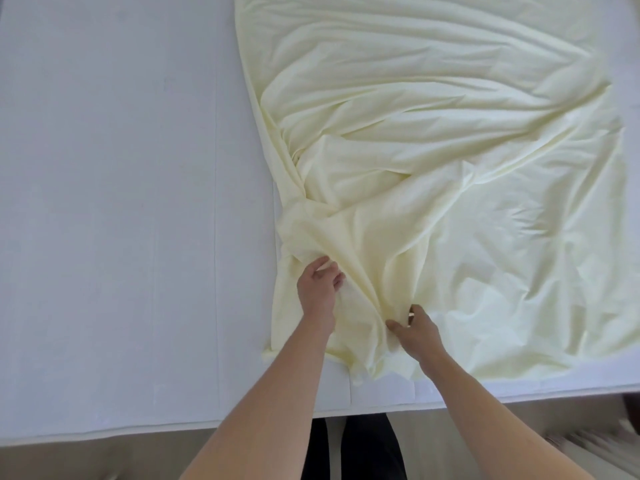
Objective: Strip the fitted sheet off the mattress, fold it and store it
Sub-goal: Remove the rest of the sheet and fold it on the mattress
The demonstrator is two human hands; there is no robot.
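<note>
A pale yellow fitted sheet lies loose and wrinkled over the right half of the white mattress, bunched into folds near the front edge. My left hand grips a gathered fold at the sheet's left side, fingers curled into the cloth. My right hand pinches another fold a little lower and to the right. The two hands are about a hand's width apart, with a ridge of fabric between them. The sheet's corner hangs at the mattress's front edge.
The mattress's bare left half shows seams running front to back. Its front edge crosses the lower frame. Below it are a light floor and my dark trouser legs. A ribbed object shows blurred at the lower right.
</note>
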